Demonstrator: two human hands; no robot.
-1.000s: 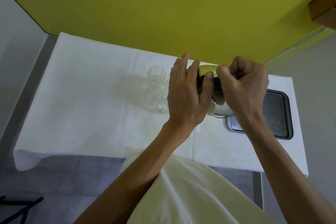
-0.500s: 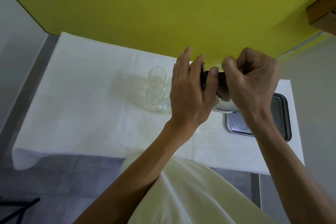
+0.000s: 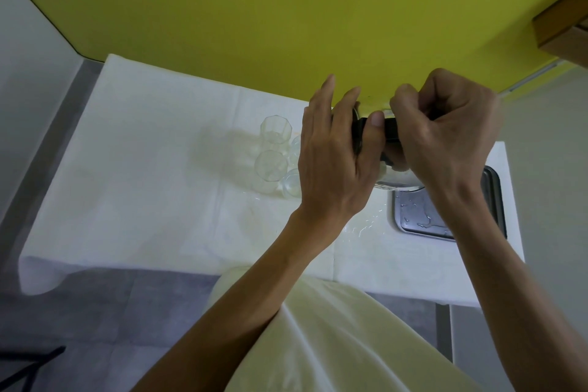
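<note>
I hold a clear glass jug (image 3: 394, 180) with a black top part (image 3: 393, 130) in the air over the white-covered table (image 3: 143, 169). My left hand (image 3: 331, 169) grips its left side, thumb pressed on the black part and fingers reaching up behind it. On the black part's right side, my right hand (image 3: 445, 137) is curled tightly. Most of the jug is hidden by both hands. It hangs above the left end of a metal tray (image 3: 413, 213).
Three clear drinking glasses (image 3: 276, 129) (image 3: 270, 165) (image 3: 291, 184) stand on the cloth just left of my left hand. The tray holds water drops, and a wet patch (image 3: 362, 226) lies on the cloth beside it. A yellow wall rises behind; a wooden shelf (image 3: 563, 25) sticks out top right.
Both hands have lifted the jug a little higher, toward the wall. Their grips look the same. The glasses and tray have not moved.
</note>
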